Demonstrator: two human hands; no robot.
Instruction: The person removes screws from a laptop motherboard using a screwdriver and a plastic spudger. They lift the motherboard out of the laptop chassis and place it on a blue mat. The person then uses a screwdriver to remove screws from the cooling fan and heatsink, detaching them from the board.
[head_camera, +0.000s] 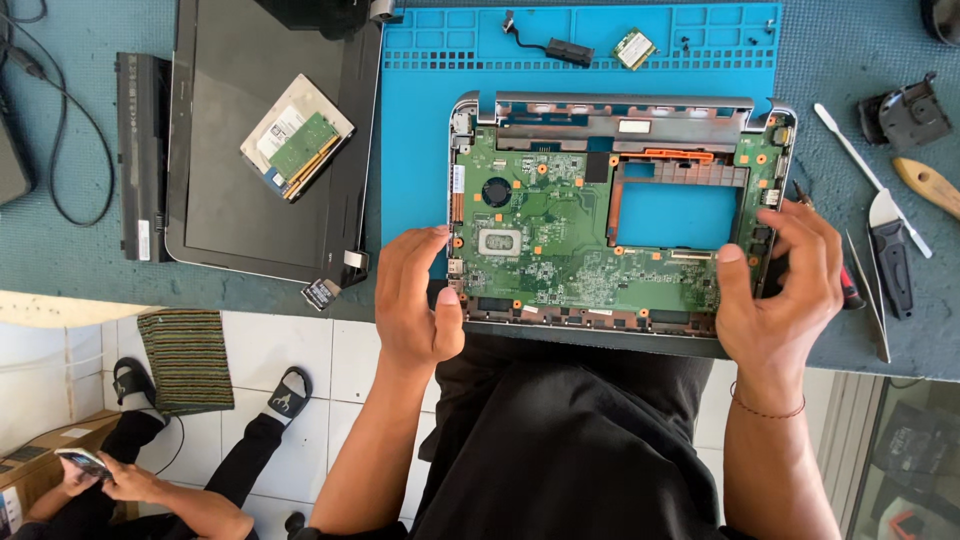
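At the near edge of the table (60, 265), on the blue mat (420, 130): opened laptop base (610, 215), green board exposed, held between both hands. Handling judgement: steady the casing by its side rims only, fingers off the board and its connectors. Left hand (415, 300) upright against the left rim, grip narrow, thumb pressing the corner; right hand (785, 285) curled over the right rim, fingers bent, a red-handled tool (850, 290) just beside it, whether held, cannot tell.
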